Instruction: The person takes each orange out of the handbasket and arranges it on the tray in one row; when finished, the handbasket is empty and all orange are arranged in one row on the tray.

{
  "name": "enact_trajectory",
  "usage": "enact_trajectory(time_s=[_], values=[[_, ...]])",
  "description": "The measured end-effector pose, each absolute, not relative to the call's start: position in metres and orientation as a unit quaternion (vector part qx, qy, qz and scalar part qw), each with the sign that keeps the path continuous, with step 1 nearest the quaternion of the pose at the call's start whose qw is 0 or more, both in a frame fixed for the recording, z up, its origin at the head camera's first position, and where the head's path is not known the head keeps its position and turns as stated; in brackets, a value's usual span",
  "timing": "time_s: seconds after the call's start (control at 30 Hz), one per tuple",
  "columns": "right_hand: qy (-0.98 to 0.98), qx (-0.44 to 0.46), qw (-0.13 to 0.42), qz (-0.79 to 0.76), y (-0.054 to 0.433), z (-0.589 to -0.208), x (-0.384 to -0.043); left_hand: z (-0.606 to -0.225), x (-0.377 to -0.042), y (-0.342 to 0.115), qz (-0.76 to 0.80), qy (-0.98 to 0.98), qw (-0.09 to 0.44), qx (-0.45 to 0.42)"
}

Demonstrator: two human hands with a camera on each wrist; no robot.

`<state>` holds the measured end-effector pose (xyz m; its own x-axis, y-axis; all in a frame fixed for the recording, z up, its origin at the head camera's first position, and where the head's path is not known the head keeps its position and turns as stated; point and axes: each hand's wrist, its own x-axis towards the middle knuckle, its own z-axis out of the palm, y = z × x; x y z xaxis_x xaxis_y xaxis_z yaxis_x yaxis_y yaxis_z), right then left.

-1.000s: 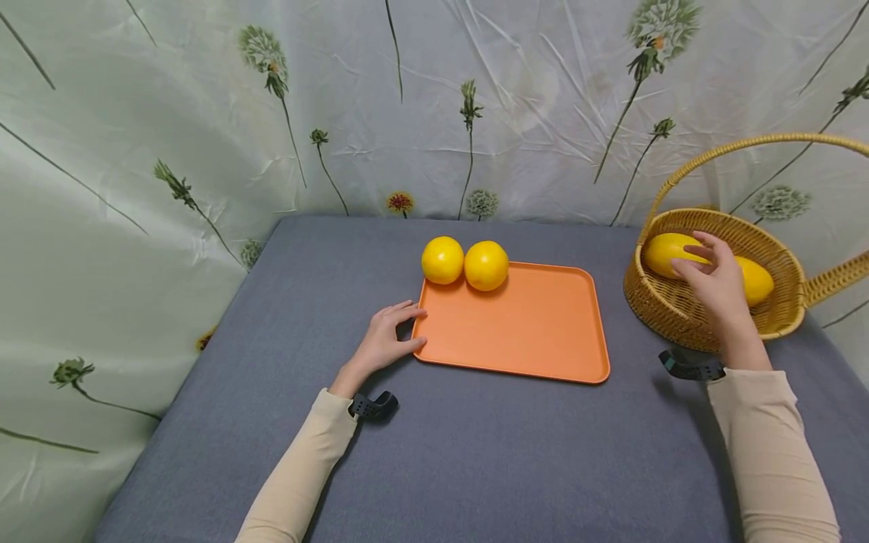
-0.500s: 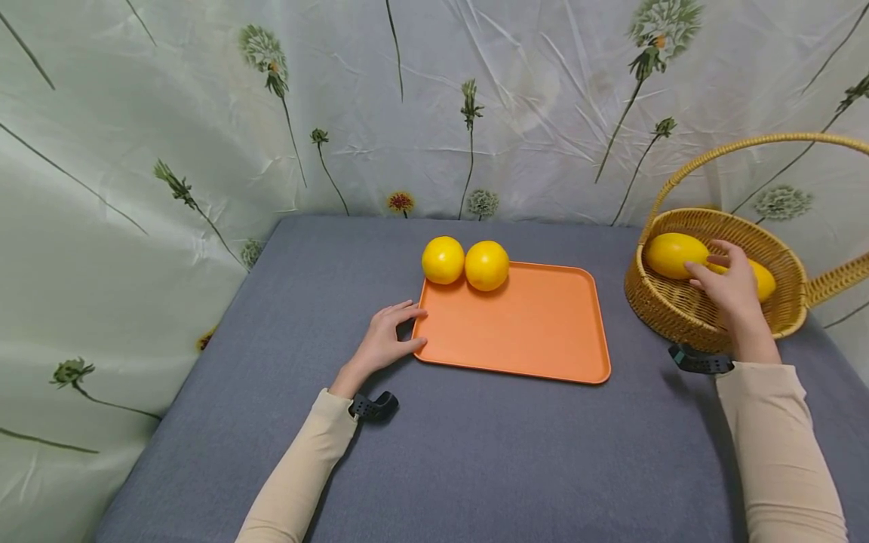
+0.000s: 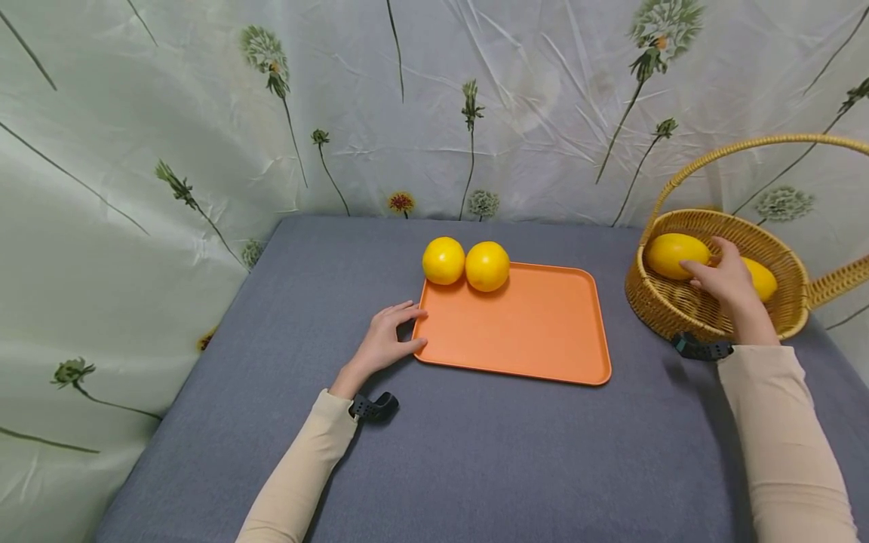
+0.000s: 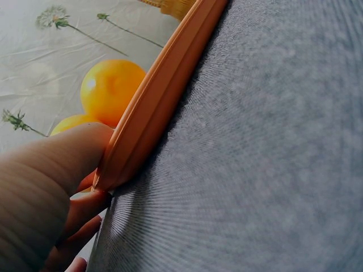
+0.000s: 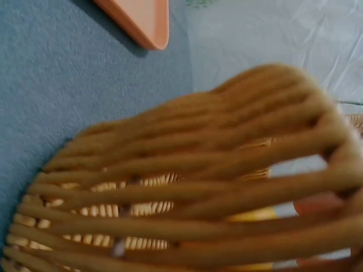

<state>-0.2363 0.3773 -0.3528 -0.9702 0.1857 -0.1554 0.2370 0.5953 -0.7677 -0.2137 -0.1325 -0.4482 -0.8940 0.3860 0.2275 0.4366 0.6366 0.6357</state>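
With 12 o'clock at the far side of the head view, the left hand (image 3: 385,341) rests at 9 o'clock of the orange tray (image 3: 516,328), thumb and fingers spread apart, tips touching its rim. The right hand (image 3: 728,279) reaches into the wicker basket (image 3: 645,302), at about 2 o'clock from the tray. Its fingers bend between two yellow oval fruits: the nearer-to-tray fruit (image 3: 672,254) at 10 o'clock inside the basket, and the outer fruit (image 3: 762,280) at 3 o'clock, partly hidden by that hand. I cannot tell whether it pinches either one; the basket's weave blocks the right wrist view. Two yellow balls sit side by side at the tray's far corner, the outer ball (image 3: 443,261) at 10 o'clock and the inner ball (image 3: 487,266) at 11. Tray and basket stand on a grey-blue worktop (image 3: 529,460), with a flower-patterned curtain (image 3: 550,181) behind at 12 o'clock
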Motion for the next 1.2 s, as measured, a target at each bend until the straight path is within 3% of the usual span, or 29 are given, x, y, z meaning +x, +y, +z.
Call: enact_trajectory(time_s=[0.73, 1.2], values=[[0.955, 0.04, 0.11, -0.272, 0.383, -0.343, -0.267, -0.449, -0.214, -0.132, -0.361, -0.904, 0.036, -0.225], [0.953, 0.069, -0.005, -0.296, 0.374, -0.368, -0.268, -0.449, -0.215, -0.132, -0.356, -0.902, 0.052, -0.238]])
